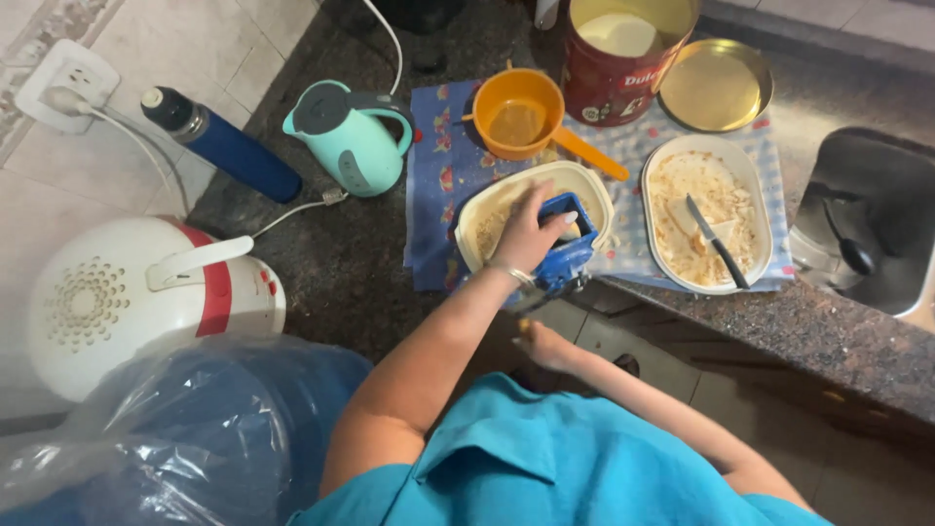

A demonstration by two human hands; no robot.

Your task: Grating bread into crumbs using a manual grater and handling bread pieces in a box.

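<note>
Dark speckled granite worktop (331,273), polished, catching soft even light. Pale square-tiled wall (195,49) behind it, with a white plastic wall socket (68,73) holding a white plug. Stainless steel sink basin (877,214) sunk in at one end. Below the edge, grey tiled floor (740,399) in shadow.

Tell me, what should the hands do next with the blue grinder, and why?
Probably turn the crank. The left hand presses down on top of the blue grinder, clamped at the counter edge, and the right hand sits below it, where the crank seems to be. The dish behind the grinder already holds some crumbs, so more grinding looks likely.
</note>
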